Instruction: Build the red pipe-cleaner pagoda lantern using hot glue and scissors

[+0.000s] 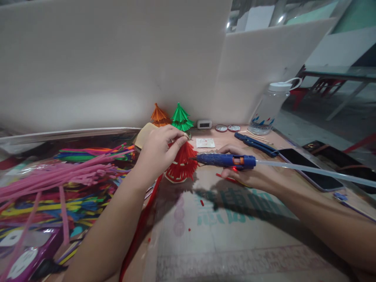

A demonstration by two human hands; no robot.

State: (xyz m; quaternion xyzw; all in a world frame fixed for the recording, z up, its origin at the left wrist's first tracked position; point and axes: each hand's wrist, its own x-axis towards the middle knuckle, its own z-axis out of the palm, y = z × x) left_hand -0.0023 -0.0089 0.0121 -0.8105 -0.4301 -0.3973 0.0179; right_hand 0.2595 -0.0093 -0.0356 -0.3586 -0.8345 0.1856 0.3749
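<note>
My left hand pinches the top of a small red pipe-cleaner tree, thumb and forefinger together at its tip. The tree stands upright on a pale base, its upper part partly hidden by my fingers. A blue hot glue gun lies level in my right hand, fingers wrapped round it. Its nozzle points left and meets the tree's right side; whether it touches I cannot tell. A long clear glue stick runs out of the gun's back end. Behind the red tree stand an orange tree and a green tree.
Bundles of coloured pipe cleaners and a purple device fill the left side. At right are a clear water bottle, a blue cutting tool and a phone. A small white display stands by the white panel.
</note>
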